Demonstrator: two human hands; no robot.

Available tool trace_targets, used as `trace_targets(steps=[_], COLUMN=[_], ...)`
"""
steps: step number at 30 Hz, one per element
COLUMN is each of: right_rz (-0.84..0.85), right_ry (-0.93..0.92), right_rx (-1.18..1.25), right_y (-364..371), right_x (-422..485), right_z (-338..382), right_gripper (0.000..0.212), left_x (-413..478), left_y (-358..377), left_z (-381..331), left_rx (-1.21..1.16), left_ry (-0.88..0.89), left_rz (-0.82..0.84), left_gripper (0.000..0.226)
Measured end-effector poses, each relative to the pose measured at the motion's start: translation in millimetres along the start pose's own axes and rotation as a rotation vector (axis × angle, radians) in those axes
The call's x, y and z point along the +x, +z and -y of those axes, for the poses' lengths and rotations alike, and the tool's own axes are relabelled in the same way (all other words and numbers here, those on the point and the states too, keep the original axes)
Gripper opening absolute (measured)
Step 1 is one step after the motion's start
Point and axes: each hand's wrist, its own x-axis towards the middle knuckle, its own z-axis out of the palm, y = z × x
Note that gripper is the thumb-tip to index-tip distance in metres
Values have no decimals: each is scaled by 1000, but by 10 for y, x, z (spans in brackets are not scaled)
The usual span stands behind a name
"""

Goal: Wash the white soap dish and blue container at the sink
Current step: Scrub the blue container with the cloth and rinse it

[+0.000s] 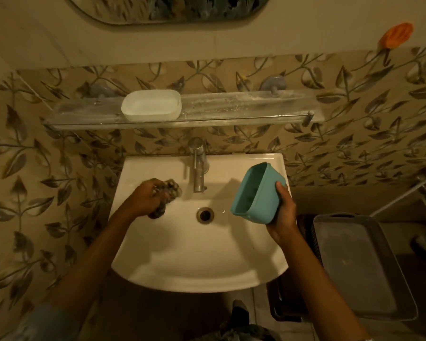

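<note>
My right hand [284, 212] grips the blue container [255, 193] by its side and holds it tilted over the right part of the white sink [199, 267], its opening facing left. My left hand [149, 196] is closed around a dark scrubber [169, 190] over the left of the basin, beside the tap [198, 166]. The white soap dish [151, 104] stands upright on the glass shelf [244, 107] above the tap, apart from both hands. No water is seen running from the tap.
The drain [204, 214] lies in the middle of the basin. A grey lidded bin [357, 267] stands to the right of the sink. An orange holder [395, 35] is stuck on the wall at the upper right. A mirror [167, 8] hangs above.
</note>
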Motion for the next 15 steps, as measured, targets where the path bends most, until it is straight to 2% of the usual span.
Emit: trace_targets(steps=[2, 4, 7, 10, 12, 15], right_rz=[14, 20, 38, 53, 76, 103], right_ry=[31, 56, 74, 77, 72, 49], right_rx=[4, 27, 56, 47, 31, 12], right_y=[1, 9, -1, 34, 53, 106], right_x=[-8, -16, -33, -70, -108, -169], right_z=[-47, -106, -176, -194, -175, -152], right_gripper=[68, 58, 37, 37, 42, 51], left_x=[321, 628, 915, 957, 893, 631], left_y=[11, 20, 50, 92, 174, 356], left_z=[61, 49, -105, -229, -252, -264], left_rx=[3, 47, -54, -243, -305, -347], left_ry=[-175, -222, -144, 18, 39, 44], left_rz=[-123, -184, -300, -321, -308, -370], left_gripper=[29, 37, 50, 59, 55, 36])
